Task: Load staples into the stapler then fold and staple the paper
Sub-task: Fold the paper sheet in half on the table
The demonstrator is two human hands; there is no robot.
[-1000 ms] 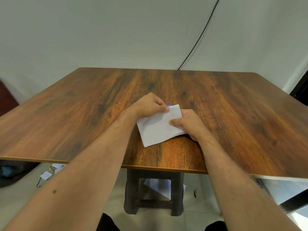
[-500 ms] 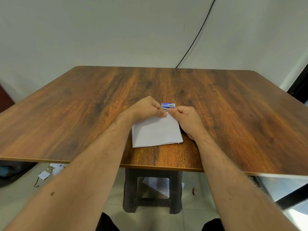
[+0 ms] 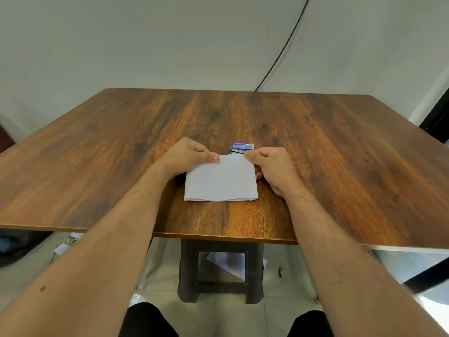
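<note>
Both hands pinch the far corners of the folded paper (image 3: 220, 178) lying flat on the wooden surface (image 3: 97, 154): left hand (image 3: 188, 155), right hand (image 3: 272, 166). Square edges before creasing; staple box (image 3: 241, 148) just behind.

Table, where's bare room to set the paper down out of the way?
Bare wood on the table left of the left hand, right of the right hand, and across the far half. Crowded only mid-table: paper pinched by both hands, small blue box just behind it.
</note>
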